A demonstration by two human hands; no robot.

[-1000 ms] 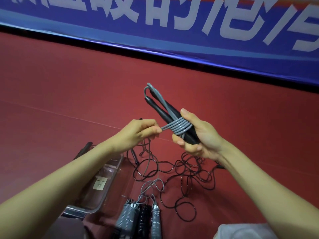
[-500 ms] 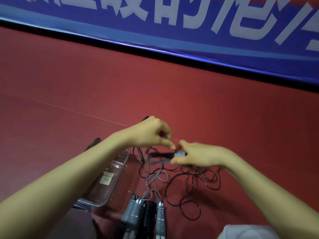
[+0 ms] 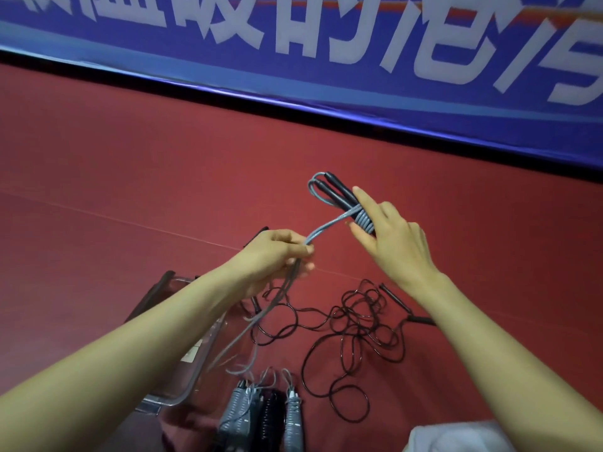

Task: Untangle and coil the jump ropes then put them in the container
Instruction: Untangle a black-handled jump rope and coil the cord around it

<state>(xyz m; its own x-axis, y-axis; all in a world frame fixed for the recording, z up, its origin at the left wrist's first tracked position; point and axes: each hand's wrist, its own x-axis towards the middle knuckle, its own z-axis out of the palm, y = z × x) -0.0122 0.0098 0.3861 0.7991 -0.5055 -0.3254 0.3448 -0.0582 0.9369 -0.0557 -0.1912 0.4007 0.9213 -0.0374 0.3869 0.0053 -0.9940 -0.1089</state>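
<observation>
Both our hands have come up from low over the tangle, where they were nearly touching half a second ago, and now stand apart with a strand stretched between them. Our right hand [image 3: 388, 236] grips a pair of black handles [image 3: 341, 190], thumb beneath and fingers laid along the top, the forefinger reaching out straight along them. Several turns of the grey rope [image 3: 329, 226] are wound round the handles just at the fingertips, and a grey loop sticks out past the far end of the handles. From the wrap the grey rope runs down and left to our left hand [image 3: 280, 256], which pinches it between thumb and curled fingers. Below that hand the rope hangs slack, down in front of the clear container [image 3: 195, 373] on the floor [image 3: 130, 197]. A black rope [image 3: 365, 308] lies in a loose tangle on the floor under our right forearm, just right of the container. Three coiled ropes [image 3: 239, 414] lie side by side at the near edge, beside the container and outside it. A white cloth [image 3: 456, 438] shows at the bottom right, and a blue banner [image 3: 195, 70] runs along the far side.
</observation>
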